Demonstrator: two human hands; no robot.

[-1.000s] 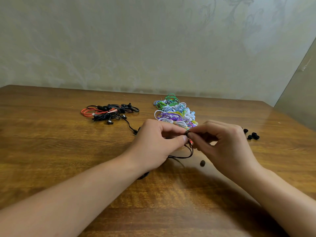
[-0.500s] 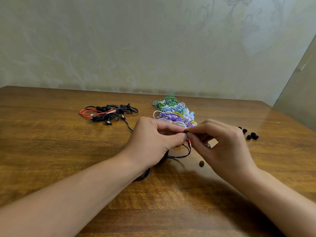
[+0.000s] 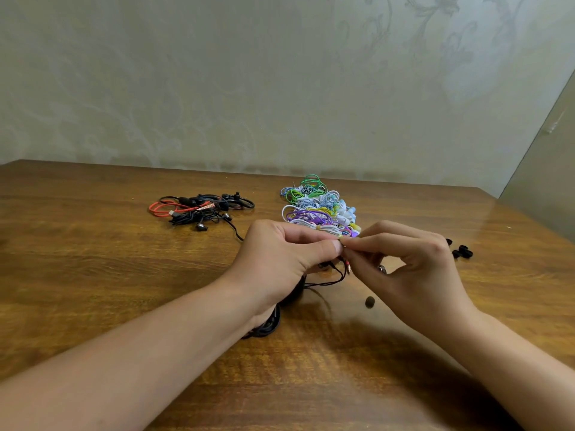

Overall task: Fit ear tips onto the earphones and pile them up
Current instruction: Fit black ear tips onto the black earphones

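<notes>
Hands (image 3: 280, 259) (image 3: 413, 269) barely shifted, pinching earphone (image 3: 326, 283); no legible writing.

I see a black earphone cable (image 3: 323, 283) hanging in a loop between the fingertips, its coil (image 3: 267, 325) resting on the table under the left wrist. One loose dark ear tip (image 3: 370, 302) lies just beside it; more black ear tips (image 3: 462, 251) sit well off right. Behind, a colourful earphone pile (image 3: 319, 209) and a black-and-red bundle (image 3: 199, 209) lie apart.
</notes>
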